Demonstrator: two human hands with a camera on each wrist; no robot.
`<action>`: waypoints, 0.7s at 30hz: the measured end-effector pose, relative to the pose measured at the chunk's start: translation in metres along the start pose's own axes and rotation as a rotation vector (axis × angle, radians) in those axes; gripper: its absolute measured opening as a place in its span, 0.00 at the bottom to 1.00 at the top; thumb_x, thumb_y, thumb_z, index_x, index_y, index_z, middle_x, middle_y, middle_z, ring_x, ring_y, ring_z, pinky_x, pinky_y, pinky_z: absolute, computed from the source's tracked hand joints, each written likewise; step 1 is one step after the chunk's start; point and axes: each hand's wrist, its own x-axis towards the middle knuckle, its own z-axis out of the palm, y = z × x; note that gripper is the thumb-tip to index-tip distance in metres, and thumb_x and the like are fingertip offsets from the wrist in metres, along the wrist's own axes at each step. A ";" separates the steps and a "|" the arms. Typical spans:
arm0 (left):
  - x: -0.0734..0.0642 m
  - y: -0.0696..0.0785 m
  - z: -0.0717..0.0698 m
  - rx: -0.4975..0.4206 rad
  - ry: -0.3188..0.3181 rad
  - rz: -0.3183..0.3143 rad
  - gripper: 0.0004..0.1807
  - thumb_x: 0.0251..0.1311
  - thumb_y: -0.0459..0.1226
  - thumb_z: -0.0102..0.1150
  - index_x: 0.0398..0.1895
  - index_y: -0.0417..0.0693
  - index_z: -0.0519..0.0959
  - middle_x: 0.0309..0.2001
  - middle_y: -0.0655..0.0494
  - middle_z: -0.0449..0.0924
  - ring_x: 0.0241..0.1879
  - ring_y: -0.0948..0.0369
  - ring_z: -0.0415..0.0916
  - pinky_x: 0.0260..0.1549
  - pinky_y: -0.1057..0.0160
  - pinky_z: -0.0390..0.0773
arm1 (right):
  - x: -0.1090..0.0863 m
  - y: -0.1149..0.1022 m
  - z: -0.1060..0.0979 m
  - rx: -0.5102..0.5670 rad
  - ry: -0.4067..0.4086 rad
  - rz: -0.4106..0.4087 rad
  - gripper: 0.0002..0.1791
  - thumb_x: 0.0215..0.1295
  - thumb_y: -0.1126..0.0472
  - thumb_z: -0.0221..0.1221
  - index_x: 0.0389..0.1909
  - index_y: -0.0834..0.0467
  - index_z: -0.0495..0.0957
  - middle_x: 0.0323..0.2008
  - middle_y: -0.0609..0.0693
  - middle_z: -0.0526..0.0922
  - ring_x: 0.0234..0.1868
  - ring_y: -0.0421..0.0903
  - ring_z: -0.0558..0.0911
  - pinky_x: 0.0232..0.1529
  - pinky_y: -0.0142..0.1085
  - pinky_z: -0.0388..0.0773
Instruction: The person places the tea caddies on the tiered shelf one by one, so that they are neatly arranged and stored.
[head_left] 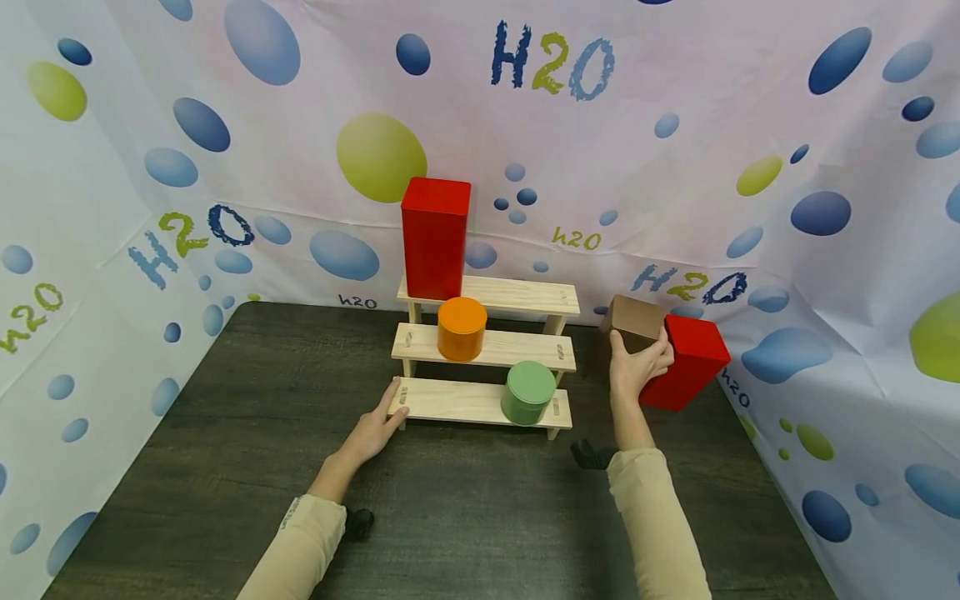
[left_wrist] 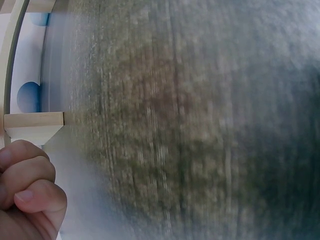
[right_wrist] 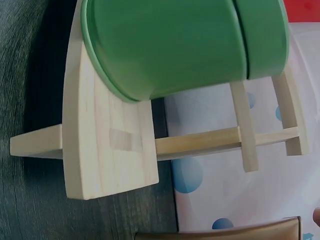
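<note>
My left hand [head_left: 369, 432] grips the left end of the lowest board of a three-step wooden shelf [head_left: 450, 400]; in the left wrist view its fingers [left_wrist: 30, 172] are curled at the wood. Over on the right, my right hand [head_left: 637, 367] holds a brown box [head_left: 637, 315], thumb on its near left side and fingers at the right. A red box [head_left: 690, 358] stands just right of that hand. On the shelf are a green round tin [head_left: 528, 392] at the bottom right, an orange round tin [head_left: 462, 329] on the middle step, and a tall red box [head_left: 437, 237] at the top left.
A dark wood-grain table [head_left: 465, 517] carries everything. Behind and at both sides hangs a white curtain [head_left: 637, 183] with blue and green spots. The right wrist view shows the green tin [right_wrist: 170, 45] and the shelf's right end [right_wrist: 115, 155] close up.
</note>
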 end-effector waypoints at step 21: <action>0.001 -0.003 0.000 -0.005 0.005 -0.015 0.36 0.69 0.53 0.37 0.72 0.51 0.38 0.66 0.34 0.53 0.54 0.32 0.64 0.50 0.38 0.63 | 0.016 0.006 0.019 -0.199 0.051 0.072 0.53 0.47 0.45 0.67 0.69 0.51 0.45 0.66 0.56 0.48 0.63 0.55 0.49 0.64 0.51 0.48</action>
